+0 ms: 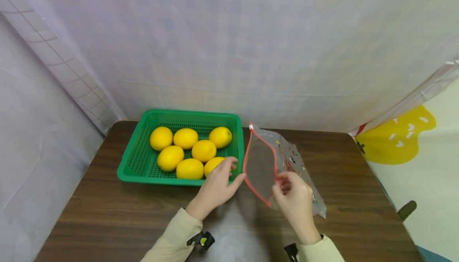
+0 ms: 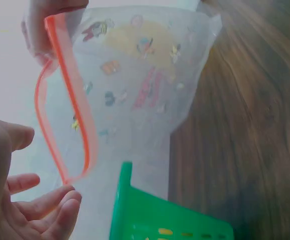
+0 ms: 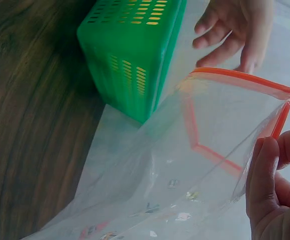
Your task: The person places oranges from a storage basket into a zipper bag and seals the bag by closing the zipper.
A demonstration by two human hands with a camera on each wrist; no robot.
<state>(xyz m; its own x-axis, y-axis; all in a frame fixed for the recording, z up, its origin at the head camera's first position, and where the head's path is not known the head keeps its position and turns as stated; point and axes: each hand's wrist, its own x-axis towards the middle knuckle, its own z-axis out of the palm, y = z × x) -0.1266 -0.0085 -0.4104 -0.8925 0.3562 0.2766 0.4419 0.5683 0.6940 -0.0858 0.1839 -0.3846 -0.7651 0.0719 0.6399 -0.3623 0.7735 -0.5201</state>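
Observation:
My right hand (image 1: 297, 198) pinches the red-orange rim of a clear zip bag (image 1: 287, 150) printed with small coloured figures. The bag's mouth gapes toward the left, with a white slider (image 1: 251, 126) at its far end. My left hand (image 1: 219, 184) has loosely spread fingers and hovers between the bag's mouth and the front right corner of a green plastic basket (image 1: 154, 180). It grips nothing, and its thumb is close to the bag's left edge. Several yellow lemons (image 1: 170, 158) lie in the basket; the left fingers partly cover one lemon (image 1: 212, 165).
Basket and bag are on a dark wood-grain table (image 1: 107, 218). A pale cloth curtain (image 1: 229, 54) hangs behind the table's back edge. To the right, a white sheet bears a large yellow print (image 1: 398, 142).

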